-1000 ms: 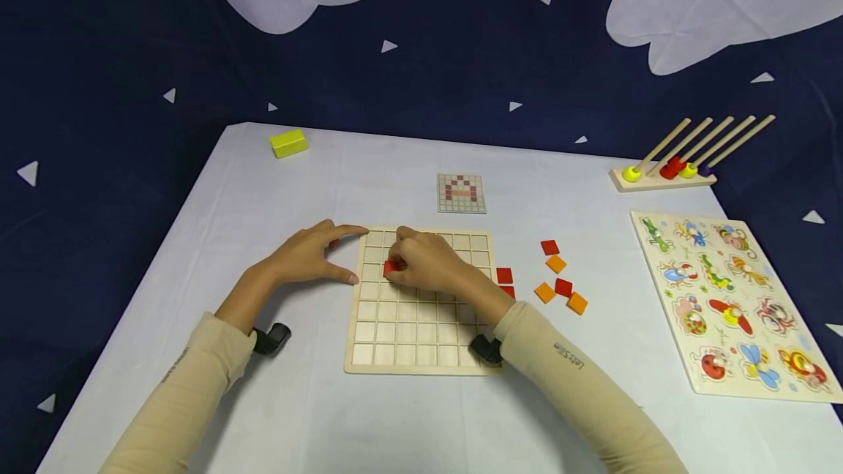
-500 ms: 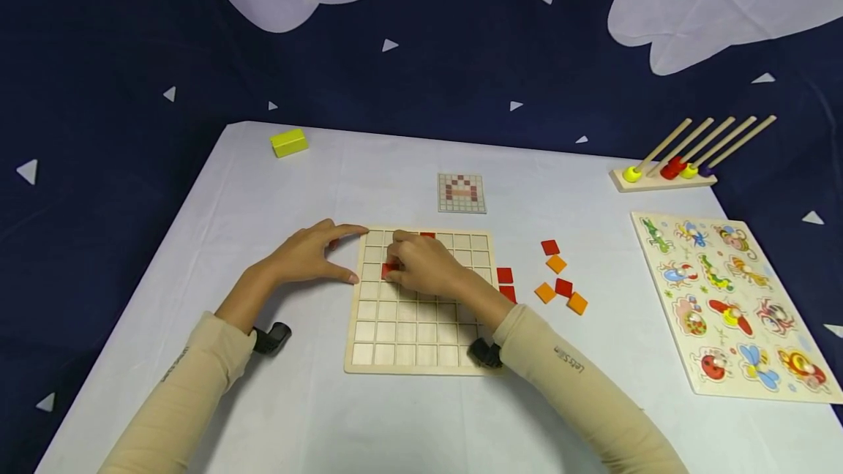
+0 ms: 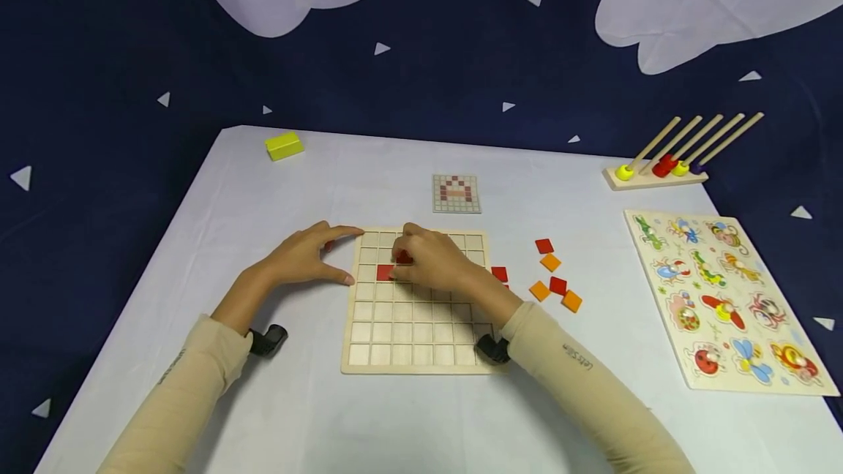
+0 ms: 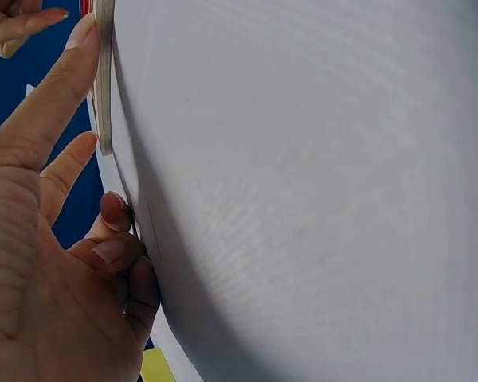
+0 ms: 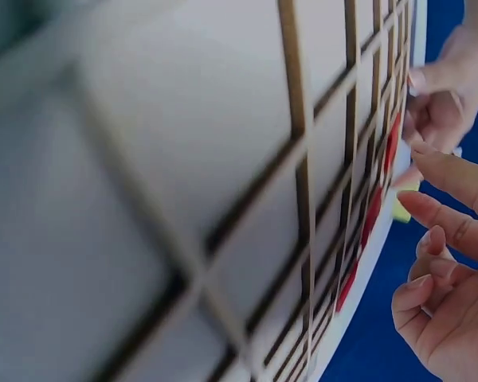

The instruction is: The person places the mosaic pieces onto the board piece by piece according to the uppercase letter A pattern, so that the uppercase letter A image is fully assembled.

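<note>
A square wooden grid board (image 3: 402,369) lies on the table. My left hand (image 3: 299,254) steadies its left side, with straight thumb and index fingertips at the edge and the other fingers curled, as the left wrist view shows. Over the upper part of the grid is my right hand (image 3: 435,262), its fingers bent loosely and its thumb and index tips apart with nothing between them. Just left of its fingertips a red square tile (image 3: 385,272) sits in a cell. Several red tiles (image 5: 372,216) stand out along the grid in the right wrist view; the head view has some hidden behind the hand.
Right of the board lie red tiles (image 3: 499,274) and orange tiles (image 3: 540,290). Behind it is a small pattern card (image 3: 456,194). A yellow block (image 3: 285,145) stands at back left, a peg stand with beads (image 3: 652,180) at back right, an insect puzzle board (image 3: 727,298) at right.
My right hand has drawn back slightly to the right from the red tile, which now shows fully in its cell. The left hand stays at the board's edge. The head view has shifted slightly.
</note>
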`<state>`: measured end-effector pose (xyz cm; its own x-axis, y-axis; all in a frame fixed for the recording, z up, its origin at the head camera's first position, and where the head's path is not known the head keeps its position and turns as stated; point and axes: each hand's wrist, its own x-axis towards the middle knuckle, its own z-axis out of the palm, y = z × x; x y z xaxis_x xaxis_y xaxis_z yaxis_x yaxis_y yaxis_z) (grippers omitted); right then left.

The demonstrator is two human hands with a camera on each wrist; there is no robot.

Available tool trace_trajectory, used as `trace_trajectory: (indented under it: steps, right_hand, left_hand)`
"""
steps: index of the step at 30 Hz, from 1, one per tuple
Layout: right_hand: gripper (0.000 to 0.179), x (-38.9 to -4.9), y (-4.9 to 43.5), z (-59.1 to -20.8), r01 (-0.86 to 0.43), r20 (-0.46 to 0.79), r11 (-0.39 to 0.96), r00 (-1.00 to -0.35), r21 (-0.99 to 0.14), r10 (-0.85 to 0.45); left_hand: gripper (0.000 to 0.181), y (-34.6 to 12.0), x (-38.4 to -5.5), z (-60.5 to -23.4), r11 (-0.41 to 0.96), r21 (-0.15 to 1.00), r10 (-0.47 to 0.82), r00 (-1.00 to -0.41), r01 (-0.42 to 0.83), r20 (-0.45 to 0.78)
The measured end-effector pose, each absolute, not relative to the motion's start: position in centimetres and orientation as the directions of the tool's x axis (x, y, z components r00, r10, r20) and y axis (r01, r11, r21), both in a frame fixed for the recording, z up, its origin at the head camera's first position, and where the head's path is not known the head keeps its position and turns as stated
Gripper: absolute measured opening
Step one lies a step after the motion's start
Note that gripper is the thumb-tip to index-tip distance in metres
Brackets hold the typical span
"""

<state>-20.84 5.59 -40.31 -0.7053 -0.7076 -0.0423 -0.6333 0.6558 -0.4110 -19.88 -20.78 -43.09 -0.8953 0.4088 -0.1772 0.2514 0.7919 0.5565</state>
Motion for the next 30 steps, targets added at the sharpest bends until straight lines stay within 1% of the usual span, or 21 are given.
trace_trajectory:
  steps: [6,13,21,26,30]
  right_hand:
    - [0.026,-21.3,8.3,-39.6,-0.582,-0.017,0.673,-0.750,-0.456,-0.661]
    - [0.028,-21.9,12.4,-39.5,-0.508,-0.002,0.732,-0.821,-0.453,-0.571]
    - [0.030,-22.4,17.0,-39.5,-0.440,-0.016,0.776,-0.866,-0.452,-0.501]
    - [0.031,-22.9,19.6,-39.5,-0.365,-0.036,0.820,-0.906,-0.441,-0.422]
    - [0.030,-23.2,21.8,-39.6,-0.315,-0.050,0.840,-0.926,-0.442,-0.374]
  left_hand:
    - [0.090,-20.8,-20.0,-43.3,0.807,0.543,0.389,-0.901,0.233,-0.191]
    - [0.090,-20.8,-20.0,-43.3,0.813,0.536,0.386,-0.901,0.230,-0.199]
    - [0.090,-20.5,-20.0,-43.2,0.809,0.541,0.387,-0.901,0.229,-0.197]
    - [0.090,-20.6,-20.0,-43.2,0.806,0.546,0.387,-0.902,0.228,-0.194]
    - [0.090,-20.7,-20.0,-43.4,0.805,0.546,0.390,-0.901,0.233,-0.191]
